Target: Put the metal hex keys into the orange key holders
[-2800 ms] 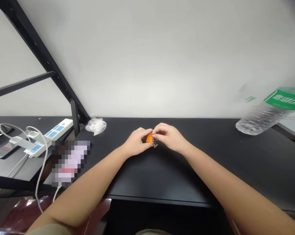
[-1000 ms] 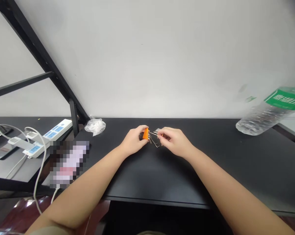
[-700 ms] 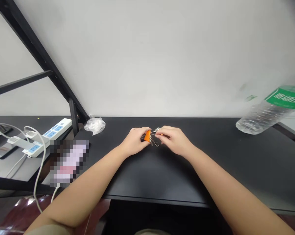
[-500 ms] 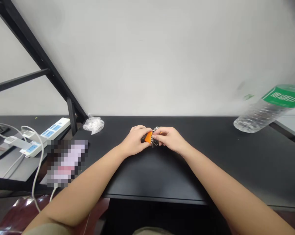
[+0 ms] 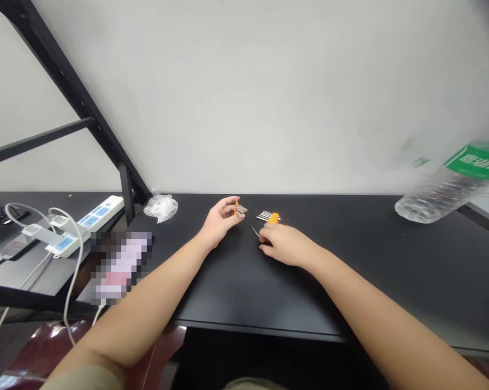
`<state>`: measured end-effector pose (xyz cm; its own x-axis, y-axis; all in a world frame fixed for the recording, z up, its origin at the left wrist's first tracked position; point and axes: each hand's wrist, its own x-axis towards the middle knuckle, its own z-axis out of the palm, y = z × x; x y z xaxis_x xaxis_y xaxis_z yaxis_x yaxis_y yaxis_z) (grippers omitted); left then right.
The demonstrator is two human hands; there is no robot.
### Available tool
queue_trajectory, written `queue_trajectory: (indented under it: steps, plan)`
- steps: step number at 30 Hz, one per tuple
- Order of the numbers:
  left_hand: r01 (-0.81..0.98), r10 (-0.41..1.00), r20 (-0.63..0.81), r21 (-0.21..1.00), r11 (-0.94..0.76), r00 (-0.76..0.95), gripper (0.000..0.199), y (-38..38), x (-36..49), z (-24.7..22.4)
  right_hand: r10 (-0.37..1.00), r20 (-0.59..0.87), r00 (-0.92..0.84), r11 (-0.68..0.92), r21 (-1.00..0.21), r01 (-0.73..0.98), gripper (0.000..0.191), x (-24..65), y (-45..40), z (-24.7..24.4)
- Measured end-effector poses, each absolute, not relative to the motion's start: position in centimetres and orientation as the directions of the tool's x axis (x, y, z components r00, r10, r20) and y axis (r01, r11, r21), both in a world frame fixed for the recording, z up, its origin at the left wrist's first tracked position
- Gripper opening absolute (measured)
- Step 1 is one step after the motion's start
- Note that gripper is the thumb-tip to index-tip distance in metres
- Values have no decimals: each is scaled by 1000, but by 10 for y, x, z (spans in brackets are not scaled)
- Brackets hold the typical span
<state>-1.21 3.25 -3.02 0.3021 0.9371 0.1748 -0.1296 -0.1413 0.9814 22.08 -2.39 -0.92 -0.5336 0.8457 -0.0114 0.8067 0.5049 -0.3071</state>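
Observation:
My left hand is raised over the black desk, its thumb and fingers closed around a small orange hex key holder with short metal keys sticking out to the right. To the right, my right hand is low at the desktop with its fingers pinched together. A thin metal hex key points out from its fingertips to the upper left; the rest of it is hidden. Just beyond this hand lies a second orange holder with several silver hex keys, partly covered by the hand.
A crumpled clear plastic bag lies at the back left, near a black metal frame. A white power strip with cables and a pixelated phone are on the left. A large clear bottle leans at the right.
My hands have moved apart. The left one has shifted left with its holder, turning it, while the right one has come down to the desk. The second holder now shows more clearly.

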Motion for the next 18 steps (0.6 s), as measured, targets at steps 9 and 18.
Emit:
queue_trajectory:
  steps: [9,18]
  plan:
    - [-161,930,128,984,-76,344,60,41,-17,-39,896,-110,-430,408,-179,895,10,213,-24,-9]
    - [1,872,166,982,-187,461,62,36,-12,-44,895,-53,-442,433,-130,892,7,212,-30,-4]
